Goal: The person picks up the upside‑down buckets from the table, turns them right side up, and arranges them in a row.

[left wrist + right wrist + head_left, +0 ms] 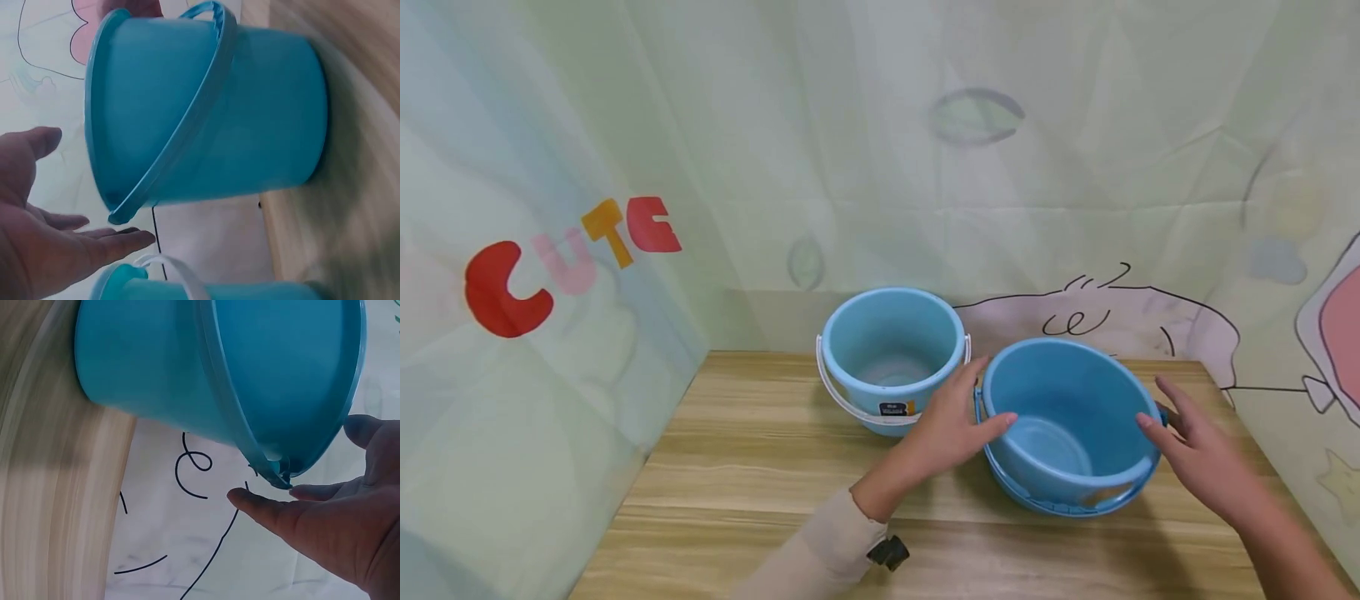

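A blue bucket with a matching blue handle is upright on the wooden table, its mouth facing up and its handle lowered along the front. My left hand is beside its left rim, thumb and fingers spread; the left wrist view shows the fingers extended just off the rim. On the opposite side my right hand has its thumb right at the rim and its straight fingers close to the handle joint, as the right wrist view shows. Left of it stands a lighter blue bucket with a white handle and a dark label.
The wooden table ends against a printed curtain behind the buckets. More curtain with red and orange letters hangs at the left, and a side curtain borders the right edge.
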### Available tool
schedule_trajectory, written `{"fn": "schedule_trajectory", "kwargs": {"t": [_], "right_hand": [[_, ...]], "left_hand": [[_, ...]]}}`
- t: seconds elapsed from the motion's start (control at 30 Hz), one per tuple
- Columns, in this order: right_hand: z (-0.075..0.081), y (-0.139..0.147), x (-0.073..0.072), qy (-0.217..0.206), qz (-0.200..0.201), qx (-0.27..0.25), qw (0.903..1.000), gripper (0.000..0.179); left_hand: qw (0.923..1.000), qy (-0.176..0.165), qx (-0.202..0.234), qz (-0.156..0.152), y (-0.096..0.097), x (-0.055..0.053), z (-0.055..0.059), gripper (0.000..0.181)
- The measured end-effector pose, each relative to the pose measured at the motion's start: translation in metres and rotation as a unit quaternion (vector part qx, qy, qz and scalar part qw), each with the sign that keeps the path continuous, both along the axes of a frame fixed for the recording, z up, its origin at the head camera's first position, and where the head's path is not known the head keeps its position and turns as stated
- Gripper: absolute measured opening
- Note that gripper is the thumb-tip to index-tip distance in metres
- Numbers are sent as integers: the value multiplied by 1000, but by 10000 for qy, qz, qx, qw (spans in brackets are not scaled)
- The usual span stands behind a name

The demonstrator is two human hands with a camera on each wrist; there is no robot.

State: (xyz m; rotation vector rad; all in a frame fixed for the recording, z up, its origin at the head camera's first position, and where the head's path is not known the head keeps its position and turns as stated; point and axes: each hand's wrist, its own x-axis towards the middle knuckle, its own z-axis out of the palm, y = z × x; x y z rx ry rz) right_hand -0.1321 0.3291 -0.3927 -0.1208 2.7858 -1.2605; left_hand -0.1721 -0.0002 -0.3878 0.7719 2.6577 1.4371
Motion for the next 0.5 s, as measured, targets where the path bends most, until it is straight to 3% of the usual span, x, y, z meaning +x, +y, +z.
{"fn": "schedule_trajectory", "kwargs": {"t": [0.2,0.5], "right_hand": [[-3,-6,3,-82,-17,161,9998,79],[-8,-7,4,184,145,191,9995,74]], "left_hand": [[9992,-157,357,-19,5,5,-9,75],[9986,-289,434,-57,7,7,-14,79]]}}
